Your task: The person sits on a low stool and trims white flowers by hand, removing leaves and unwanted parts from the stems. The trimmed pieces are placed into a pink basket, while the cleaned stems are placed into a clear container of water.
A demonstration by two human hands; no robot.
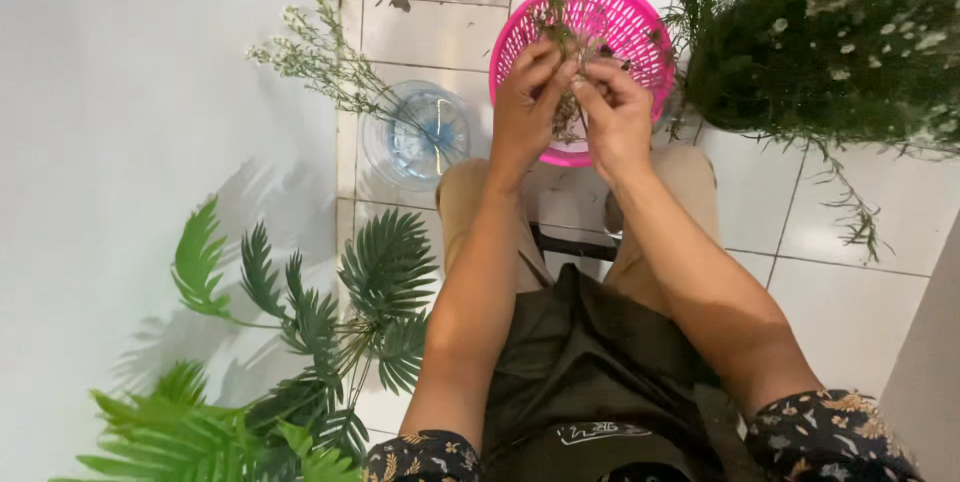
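Green stem [556, 2] pinched between both hands over a pink basket [620, 17].

Left hand [527, 102] and right hand [612, 112] are pressed close together, fingertips gripping the stem's lower end, which rises past the top edge of view. Basket sits on the white tile floor [850, 302] just beyond the knees, partly hidden by the hands. Clear water bottle [418, 132] holding white-flowered sprigs stands near the left hand; dense green bunch [840, 42] crowds the right. Stem is thin, with fine leaves and a tangled, brownish base.
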